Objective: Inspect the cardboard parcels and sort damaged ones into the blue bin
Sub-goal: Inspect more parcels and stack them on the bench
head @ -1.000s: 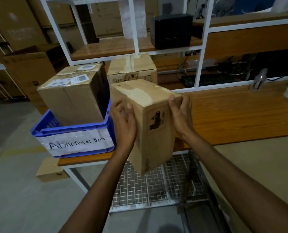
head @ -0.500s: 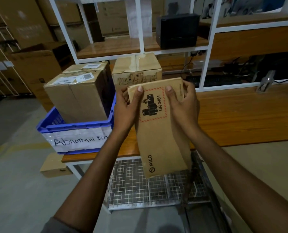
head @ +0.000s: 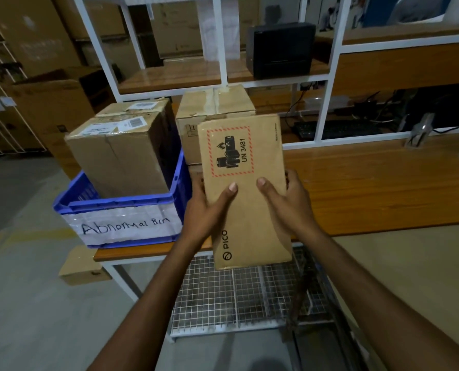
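you are gripping the pico parcel (head: pixel 245 194) with your left hand (head: pixel 205 210) and right hand (head: pixel 287 202), tilting its front up to check it.

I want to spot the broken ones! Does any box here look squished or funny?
The parcel held by the left hand and right hand shows a smooth face, no damage visible. The big box in the blue bin has a crease down its front. A small box lies on the floor.

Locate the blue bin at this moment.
In the head view the blue bin sits at the wooden table's left end, boxes inside, just left of the parcel held by the left hand and right hand.
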